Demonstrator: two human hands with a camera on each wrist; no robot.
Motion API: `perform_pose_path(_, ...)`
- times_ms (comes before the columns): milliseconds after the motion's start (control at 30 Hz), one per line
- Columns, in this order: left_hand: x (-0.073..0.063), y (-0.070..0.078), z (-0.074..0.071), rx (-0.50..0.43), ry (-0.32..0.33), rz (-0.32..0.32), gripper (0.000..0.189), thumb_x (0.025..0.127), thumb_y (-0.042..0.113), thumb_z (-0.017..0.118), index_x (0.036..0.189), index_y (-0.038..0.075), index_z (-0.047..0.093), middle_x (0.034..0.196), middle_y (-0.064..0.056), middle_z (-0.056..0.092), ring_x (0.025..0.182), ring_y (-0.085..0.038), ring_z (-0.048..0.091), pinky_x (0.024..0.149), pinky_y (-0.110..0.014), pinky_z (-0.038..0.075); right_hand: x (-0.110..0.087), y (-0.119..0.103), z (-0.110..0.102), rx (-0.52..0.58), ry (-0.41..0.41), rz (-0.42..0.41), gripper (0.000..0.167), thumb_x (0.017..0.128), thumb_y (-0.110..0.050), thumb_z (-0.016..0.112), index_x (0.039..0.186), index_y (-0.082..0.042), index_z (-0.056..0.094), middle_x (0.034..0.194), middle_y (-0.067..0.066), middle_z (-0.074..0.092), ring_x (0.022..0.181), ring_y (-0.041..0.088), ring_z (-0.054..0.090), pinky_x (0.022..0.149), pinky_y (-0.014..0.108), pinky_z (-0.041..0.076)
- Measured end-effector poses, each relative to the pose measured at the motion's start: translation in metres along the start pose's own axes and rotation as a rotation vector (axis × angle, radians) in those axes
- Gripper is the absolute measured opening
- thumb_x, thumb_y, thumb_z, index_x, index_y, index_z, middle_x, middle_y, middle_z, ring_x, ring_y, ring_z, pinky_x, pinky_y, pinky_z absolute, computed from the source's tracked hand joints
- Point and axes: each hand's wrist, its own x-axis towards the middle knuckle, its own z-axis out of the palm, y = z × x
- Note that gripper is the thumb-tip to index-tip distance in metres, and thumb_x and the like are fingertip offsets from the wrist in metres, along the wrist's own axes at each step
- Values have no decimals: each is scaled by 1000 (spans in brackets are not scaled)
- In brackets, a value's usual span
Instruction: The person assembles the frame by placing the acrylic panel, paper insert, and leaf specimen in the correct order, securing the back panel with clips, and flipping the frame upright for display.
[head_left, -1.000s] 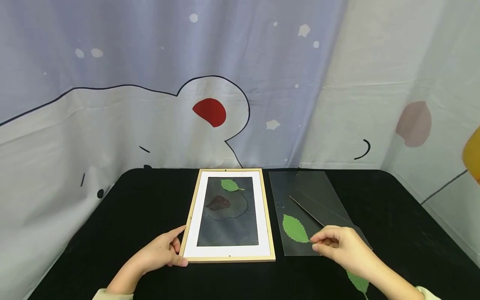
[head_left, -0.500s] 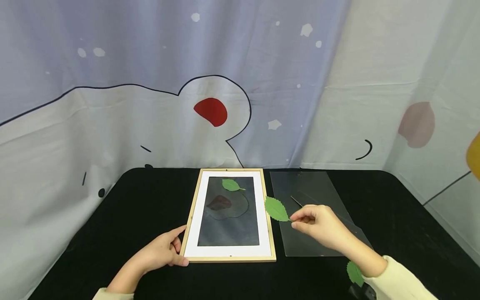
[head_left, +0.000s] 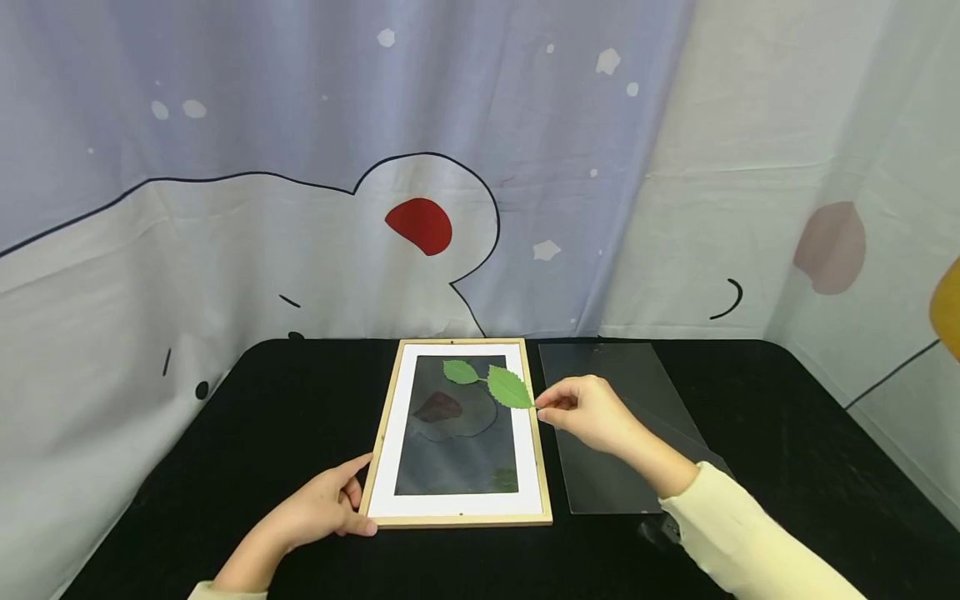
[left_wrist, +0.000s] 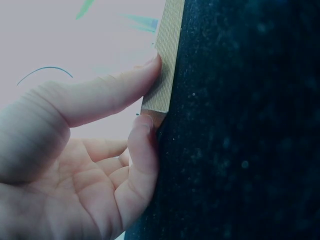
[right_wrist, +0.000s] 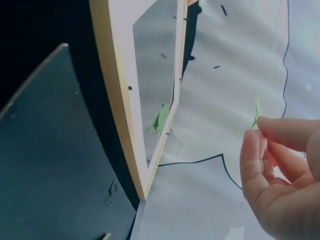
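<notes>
A light wooden picture frame (head_left: 459,520) with a white mat and a dark, glossy, reflective centre lies on the black table. At its lower left corner my left hand (head_left: 318,504) grips the edge; in the left wrist view the thumb (left_wrist: 120,92) presses the wood. My right hand (head_left: 588,412) pinches a green leaf (head_left: 510,387) by its stem over the frame's right side. Another green leaf (head_left: 459,372) rests inside the frame near its top. The right wrist view shows the held leaf (right_wrist: 258,105) nearly edge-on.
A dark flat panel (head_left: 600,483) lies right of the frame, with a second thin sheet over it, partly behind the right arm. A patterned curtain (head_left: 300,250) hangs behind the table (head_left: 300,400).
My right hand has carried the leaf up and left from the dark panel to over the frame. The left hand stays at the frame corner. The leaf near the front is now hidden.
</notes>
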Motion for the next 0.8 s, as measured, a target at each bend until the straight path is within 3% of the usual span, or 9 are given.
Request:
perform_pose_path(433,0,-1,0,-7,5,11,99,65,-1,83,145,-13,25,78,-9,49,56,-18,48,52,-29,44,34,0,23,57,-7,14,11,85,-5,69,93,0,74,82,6,71,68,10,62,63,26,51)
perform_pose_path(800,0,0,0,-19,-4,12,100,66,-1,84,145,-13,24,80,-9,48,55,-16,45,52,-28,44,59,5,43,82,-29,95,15,86,-7,70,97,2,74,83,6,71,69,13,65,61,26,50)
